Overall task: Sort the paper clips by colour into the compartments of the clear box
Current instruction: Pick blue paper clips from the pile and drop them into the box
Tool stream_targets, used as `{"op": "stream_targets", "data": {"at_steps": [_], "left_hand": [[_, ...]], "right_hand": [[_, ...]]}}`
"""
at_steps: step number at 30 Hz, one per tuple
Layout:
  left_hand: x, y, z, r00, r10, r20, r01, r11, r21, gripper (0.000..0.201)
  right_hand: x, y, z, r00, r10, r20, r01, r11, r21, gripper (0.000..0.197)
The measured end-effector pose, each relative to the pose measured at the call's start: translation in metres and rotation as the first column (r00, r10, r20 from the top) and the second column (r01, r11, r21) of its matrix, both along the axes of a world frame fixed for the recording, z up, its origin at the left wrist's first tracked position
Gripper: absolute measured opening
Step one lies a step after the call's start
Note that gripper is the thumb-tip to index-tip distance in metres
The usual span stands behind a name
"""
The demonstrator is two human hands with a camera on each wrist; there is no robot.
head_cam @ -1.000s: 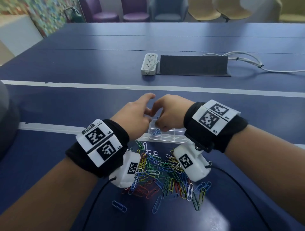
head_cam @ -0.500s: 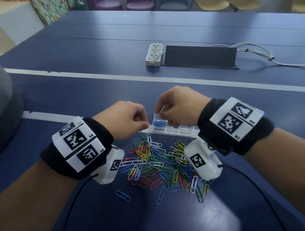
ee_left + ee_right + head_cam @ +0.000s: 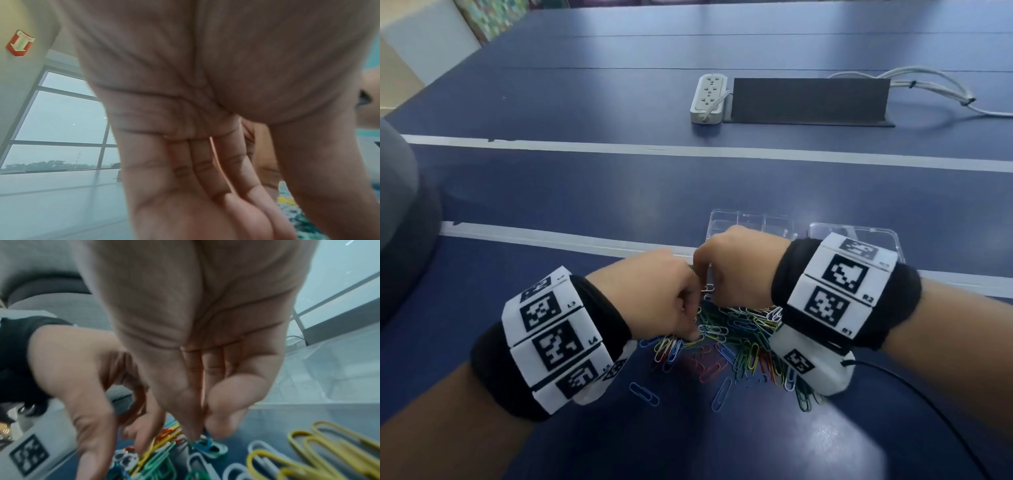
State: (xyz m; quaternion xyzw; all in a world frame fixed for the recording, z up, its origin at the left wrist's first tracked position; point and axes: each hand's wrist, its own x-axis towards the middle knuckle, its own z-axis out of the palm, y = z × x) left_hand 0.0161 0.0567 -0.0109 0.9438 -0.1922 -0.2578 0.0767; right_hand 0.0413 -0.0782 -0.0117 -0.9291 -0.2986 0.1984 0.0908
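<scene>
1. Paper clips lie in one loose heap on the blue table, near edge, between the two wrists; wire loops coated blue, green, yellow, red, white, tangled and overlapping
2. Heap too dense to count; two blue clips lie apart at its near left, a third blue one just beside the heap's near edge
3. Clear box sits just beyond the heap, partly hidden behind the right hand; thin dividers show in it, contents not readable; one clear lid lies beside it to the right
4. Right hand, fingers curled down, thumb and forefinger pinching a blue clip at the heap's far edge, clear in the right wrist view
5. Left hand curled, fingertips down in the heap; whether it grips a clip cannot be told
6. One white power strip and one dark cable cover stand well beyond, side by side
</scene>
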Motion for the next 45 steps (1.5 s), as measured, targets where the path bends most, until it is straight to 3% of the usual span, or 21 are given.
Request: {"op": "stream_targets", "data": {"at_steps": [4, 10, 15, 21, 25, 29, 35, 39, 42, 45], "left_hand": [[-0.003, -0.002, -0.007, 0.999, -0.050, 0.008, 0.050, 0.999, 0.004, 0.014], [-0.005, 0.002, -0.007, 0.992, -0.110, 0.062, 0.111, 0.994, -0.014, 0.011], [-0.005, 0.007, -0.002, 0.996, -0.052, 0.073, 0.061, 0.990, -0.131, 0.007], [-0.007, 0.020, 0.001, 1.000, 0.024, -0.003, -0.024, 0.972, -0.233, 0.024], [-0.012, 0.026, 0.000, 0.997, 0.048, -0.055, -0.059, 0.977, -0.205, 0.021], [-0.017, 0.030, -0.003, 0.998, 0.037, -0.046, -0.043, 0.990, -0.138, 0.012], [-0.022, 0.026, -0.010, 1.000, 0.008, 0.024, -0.008, 1.000, 0.021, 0.027], [-0.022, 0.027, -0.010, 0.999, -0.001, 0.041, 0.002, 1.000, -0.026, 0.010], [-0.023, 0.027, -0.009, 1.000, -0.008, 0.004, 0.009, 0.999, -0.041, 0.010], [-0.025, 0.029, -0.007, 1.000, 0.012, 0.003, -0.012, 0.997, -0.080, 0.009]], "right_hand": [[0.001, -0.010, 0.009, 0.996, -0.042, -0.078, 0.046, 0.997, 0.057, 0.034], [0.000, -0.026, 0.011, 0.973, -0.149, -0.176, 0.170, 0.979, 0.111, 0.018], [-0.013, -0.032, 0.013, 0.992, -0.051, -0.118, 0.058, 0.997, 0.056, 0.021], [-0.022, -0.034, 0.010, 0.998, 0.050, -0.045, -0.050, 0.999, 0.002, 0.026], [-0.025, -0.030, 0.002, 0.997, 0.075, -0.014, -0.076, 0.995, -0.072, 0.022], [-0.024, -0.025, -0.001, 0.998, 0.059, 0.008, -0.058, 0.992, -0.114, 0.034], [-0.022, -0.030, 0.006, 0.999, 0.018, -0.032, -0.019, 0.999, -0.034, 0.017], [-0.018, -0.035, 0.007, 0.988, -0.061, -0.141, 0.066, 0.998, 0.025, 0.008], [-0.017, -0.038, 0.004, 0.945, -0.105, -0.311, 0.135, 0.988, 0.078, 0.003], [-0.016, -0.040, 0.001, 0.876, -0.116, -0.469, 0.207, 0.968, 0.146, 0.023]]}}
